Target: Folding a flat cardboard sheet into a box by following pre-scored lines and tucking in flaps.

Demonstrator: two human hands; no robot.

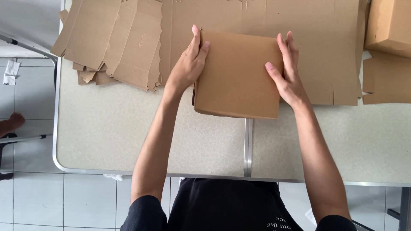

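A folded brown cardboard box (236,75) lies on a large flat cardboard sheet (317,38) near the middle of the table. My left hand (187,64) presses flat against the box's left edge, fingers stretched along it. On the opposite side, my right hand (287,72) holds the right edge with its fingers extended over the top. The box sits squeezed between both hands.
A stack of flattened, die-cut cardboard blanks (115,40) lies at the back left. More cardboard boxes (387,28) stand at the back right. The speckled table (107,128) has a metal rim and a centre seam. Tiled floor and another person's foot (13,123) show at the left.
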